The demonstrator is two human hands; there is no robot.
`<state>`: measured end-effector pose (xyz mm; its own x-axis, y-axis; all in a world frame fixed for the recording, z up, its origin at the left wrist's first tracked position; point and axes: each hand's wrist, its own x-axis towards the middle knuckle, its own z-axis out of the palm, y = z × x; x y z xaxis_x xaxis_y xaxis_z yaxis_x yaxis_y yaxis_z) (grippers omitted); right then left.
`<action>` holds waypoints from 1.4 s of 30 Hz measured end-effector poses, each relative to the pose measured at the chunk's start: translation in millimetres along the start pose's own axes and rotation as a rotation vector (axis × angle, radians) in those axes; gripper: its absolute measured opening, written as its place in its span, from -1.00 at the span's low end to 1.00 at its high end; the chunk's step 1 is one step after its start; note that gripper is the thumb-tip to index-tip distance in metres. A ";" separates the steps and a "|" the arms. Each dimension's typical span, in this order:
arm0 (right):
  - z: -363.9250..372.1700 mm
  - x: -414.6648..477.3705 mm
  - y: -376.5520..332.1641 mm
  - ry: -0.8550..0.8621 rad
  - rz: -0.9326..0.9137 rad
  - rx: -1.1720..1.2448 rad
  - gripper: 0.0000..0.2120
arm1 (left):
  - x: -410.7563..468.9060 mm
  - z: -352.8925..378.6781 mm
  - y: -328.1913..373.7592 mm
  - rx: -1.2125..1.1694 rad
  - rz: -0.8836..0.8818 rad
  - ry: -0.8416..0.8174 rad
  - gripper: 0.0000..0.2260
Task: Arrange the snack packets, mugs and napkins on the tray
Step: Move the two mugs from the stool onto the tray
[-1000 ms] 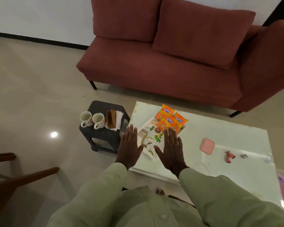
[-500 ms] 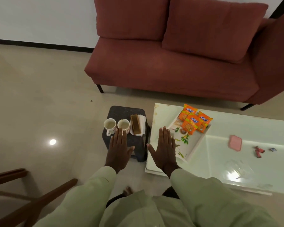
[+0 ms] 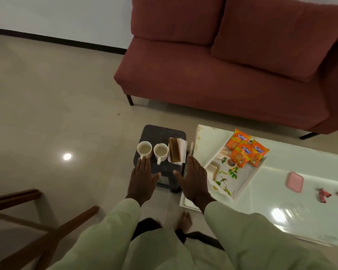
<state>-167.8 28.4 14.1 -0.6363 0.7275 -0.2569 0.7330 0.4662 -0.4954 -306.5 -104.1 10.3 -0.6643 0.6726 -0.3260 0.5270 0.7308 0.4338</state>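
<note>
Two white mugs [image 3: 144,149] [image 3: 160,152] stand side by side on a small dark stool [image 3: 158,133], with a stack of white napkins [image 3: 182,151] and a brown holder to their right. A white floral tray [image 3: 234,180] lies on the glass table's left end, with three orange snack packets [image 3: 246,151] at its far end. My left hand [image 3: 142,179] hovers flat, fingers apart, just in front of the left mug. My right hand [image 3: 195,180] is also flat and empty, between the stool and the tray.
The glass coffee table [image 3: 281,201] stretches right, carrying a pink lid [image 3: 294,182] and small wrapped sweets [image 3: 323,194]. A red sofa [image 3: 222,75] stands behind. Wooden chair legs [image 3: 47,230] sit at lower left. My foot [image 3: 184,221] is on the tiled floor.
Both hands have shifted left, from over the tray to over the stool with the mugs. They stay flat and empty. The view has turned left with them.
</note>
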 end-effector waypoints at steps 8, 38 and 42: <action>34.8 47.0 -44.4 -0.164 0.423 0.795 -0.58 | 48.3 -24.2 -23.3 -0.889 -0.462 -0.186 -0.82; 253.5 150.7 -21.7 -0.061 0.558 0.889 -0.75 | 193.6 99.8 -161.4 -0.964 -0.439 -0.262 -0.70; 235.0 134.9 -27.2 -0.110 0.575 0.898 -0.73 | 178.3 79.7 -163.3 -0.940 -0.430 -0.233 -0.69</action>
<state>-330.2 -4.5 -202.1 -0.3032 0.6499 -0.6969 0.5124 -0.5055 -0.6942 -468.8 -94.2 -185.6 -0.5272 0.4570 -0.7164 -0.4163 0.5960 0.6866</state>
